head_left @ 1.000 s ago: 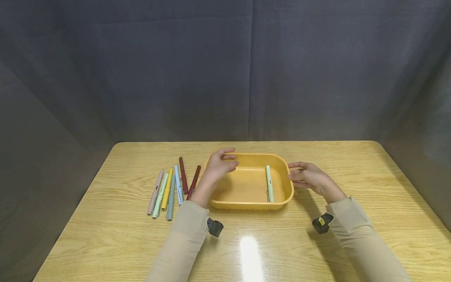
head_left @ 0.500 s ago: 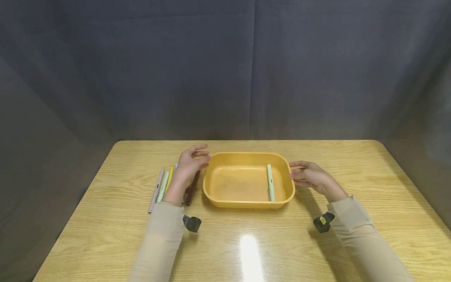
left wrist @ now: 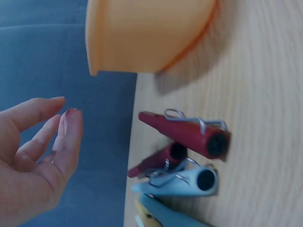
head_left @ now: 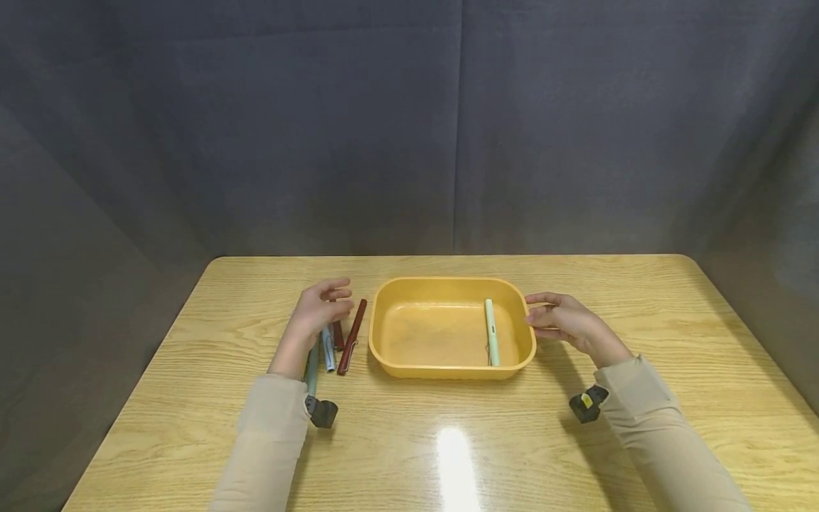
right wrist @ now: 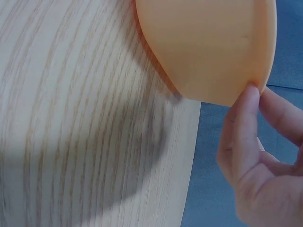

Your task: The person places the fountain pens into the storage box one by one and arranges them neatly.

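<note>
A pale green pen [head_left: 492, 332] lies inside the yellow tray [head_left: 448, 372], towards its right end. My right hand [head_left: 571, 326] holds the tray's right rim with its fingertips; the right wrist view shows fingers meeting at the tray's edge [right wrist: 227, 56]. Over the group of pens left of the tray hovers my left hand [head_left: 315, 313], fingers loosely bent and holding nothing. Near it are a dark red pen [head_left: 352, 338], another dark red pen [head_left: 338, 336], a light blue pen [head_left: 328, 350] and a grey-green pen [head_left: 312, 370]. The left hand and sleeve hide other pens.
A wooden table [head_left: 512, 441] carries everything, with a bright light reflection near its front. Dark curtains [head_left: 320, 128] hang behind and at both sides. In the left wrist view, part of a yellow pen [left wrist: 147, 215] shows below the light blue pen [left wrist: 177, 183].
My left hand has moved left, from above the tray's left end to above the pens, now covering several of them. The right hand, tray and the pen inside have stayed nearly still.
</note>
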Demonstrator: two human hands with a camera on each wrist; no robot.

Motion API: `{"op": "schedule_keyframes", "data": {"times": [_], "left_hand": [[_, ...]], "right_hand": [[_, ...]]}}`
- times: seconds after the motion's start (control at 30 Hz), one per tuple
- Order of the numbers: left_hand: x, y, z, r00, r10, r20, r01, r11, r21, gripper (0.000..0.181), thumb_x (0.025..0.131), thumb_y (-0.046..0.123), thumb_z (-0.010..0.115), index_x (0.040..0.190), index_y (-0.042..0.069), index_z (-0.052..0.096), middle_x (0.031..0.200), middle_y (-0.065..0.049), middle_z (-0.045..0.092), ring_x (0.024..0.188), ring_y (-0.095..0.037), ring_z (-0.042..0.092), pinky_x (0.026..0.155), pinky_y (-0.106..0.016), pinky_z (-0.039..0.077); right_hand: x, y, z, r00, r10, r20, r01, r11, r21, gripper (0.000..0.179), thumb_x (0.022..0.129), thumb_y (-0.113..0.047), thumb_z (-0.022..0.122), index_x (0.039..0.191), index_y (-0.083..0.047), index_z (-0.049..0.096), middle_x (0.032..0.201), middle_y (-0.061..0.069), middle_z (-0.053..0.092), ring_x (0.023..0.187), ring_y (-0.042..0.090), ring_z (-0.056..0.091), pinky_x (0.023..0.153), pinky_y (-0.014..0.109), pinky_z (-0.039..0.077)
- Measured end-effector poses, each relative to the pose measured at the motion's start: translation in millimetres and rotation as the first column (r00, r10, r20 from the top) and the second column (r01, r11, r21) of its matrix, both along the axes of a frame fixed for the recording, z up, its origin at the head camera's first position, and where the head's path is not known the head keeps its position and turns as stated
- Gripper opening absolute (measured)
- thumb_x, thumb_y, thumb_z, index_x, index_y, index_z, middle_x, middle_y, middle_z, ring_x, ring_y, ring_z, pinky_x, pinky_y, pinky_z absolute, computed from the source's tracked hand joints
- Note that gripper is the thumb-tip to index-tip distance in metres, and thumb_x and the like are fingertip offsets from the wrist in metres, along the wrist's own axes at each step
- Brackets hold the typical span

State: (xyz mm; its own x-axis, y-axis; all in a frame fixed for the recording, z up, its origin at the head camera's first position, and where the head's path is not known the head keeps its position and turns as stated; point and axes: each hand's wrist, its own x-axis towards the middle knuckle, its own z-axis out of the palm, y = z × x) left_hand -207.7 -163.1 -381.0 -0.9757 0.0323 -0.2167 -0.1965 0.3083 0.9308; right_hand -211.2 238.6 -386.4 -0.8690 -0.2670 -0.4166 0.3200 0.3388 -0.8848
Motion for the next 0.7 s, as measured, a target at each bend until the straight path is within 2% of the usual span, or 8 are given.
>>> {"op": "schedule_keyframes", "data": {"times": [0.27, 0.5, 0.7], "left_hand": [[-0.1, -7.1, -12.1, 0.999, -0.048, 0.024, 0.05, 0.994, -0.097, 0.053, 0.092, 0.005, 0.056, 0.143, 0.002, 0.041, 0.139, -0.023, 0.049, 0.127, -0.037, 0.049, 0.103, -0.041, 0.05], [0.1, -9.2, -21.7, 0.996, -0.079, 0.046, 0.084, 0.988, -0.128, 0.052, 0.091, 0.003, 0.056, 0.141, 0.0, 0.042, 0.138, -0.025, 0.049, 0.12, -0.037, 0.055, 0.099, -0.039, 0.053], [0.3, -8.9, -28.6, 0.993, -0.114, 0.038, 0.118, 0.981, -0.154, 0.053, 0.089, 0.001, 0.057, 0.14, -0.003, 0.042, 0.135, -0.028, 0.05, 0.117, -0.038, 0.056, 0.096, -0.039, 0.053]], "right_hand": [[-0.1, -2.4, 1.2, 1.0, -0.003, -0.004, 0.003, 1.0, 0.012, 0.061, 0.095, -0.007, 0.055, 0.145, 0.009, 0.024, 0.094, -0.006, 0.057, 0.082, 0.001, 0.062, 0.08, 0.016, 0.057], [0.0, -2.2, 1.5, 1.0, -0.002, -0.01, 0.002, 1.0, 0.022, 0.061, 0.094, -0.007, 0.055, 0.144, 0.01, 0.024, 0.093, -0.006, 0.057, 0.082, 0.001, 0.061, 0.079, 0.016, 0.057], [0.2, -1.7, 1.4, 1.0, 0.001, -0.016, 0.0, 1.0, 0.019, 0.062, 0.094, -0.008, 0.056, 0.144, 0.01, 0.024, 0.095, -0.005, 0.056, 0.081, 0.001, 0.061, 0.079, 0.017, 0.058]]}}
